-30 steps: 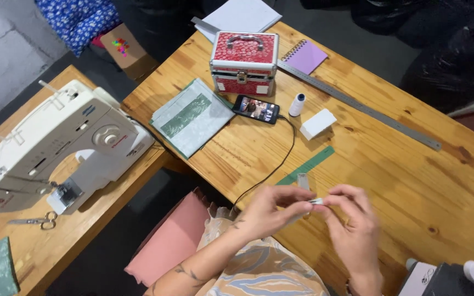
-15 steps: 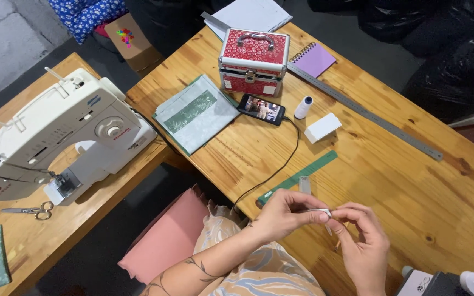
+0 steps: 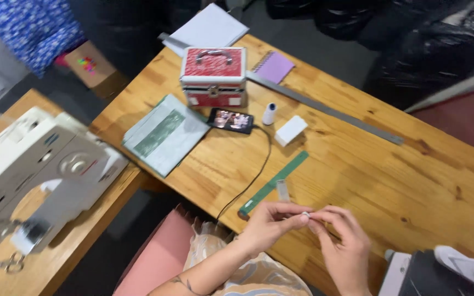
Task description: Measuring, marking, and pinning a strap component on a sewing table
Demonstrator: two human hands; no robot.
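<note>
left hand (image 3: 272,219): fingers pinched on small white piece (image 3: 305,216) | right hand (image 3: 342,241): fingers pinched on same piece | both just below green ruler (image 3: 274,183) on table (image 3: 390,181)

Two wooden tables and what is laid on them

On the large pine table (image 3: 390,181) a red metal case (image 3: 214,75), a purple notebook (image 3: 273,67) and white paper (image 3: 209,28) are set at the far side, with a long steel ruler (image 3: 330,109) running to the right. A folded green-grey cloth (image 3: 163,134), a phone (image 3: 230,120) with its black cable (image 3: 253,175), a white spool (image 3: 270,113), a white block (image 3: 291,130) and a green strip (image 3: 274,183) are laid nearer. On the left table (image 3: 67,257) a white sewing machine (image 3: 34,170) and scissors (image 3: 6,265) are placed.
</note>
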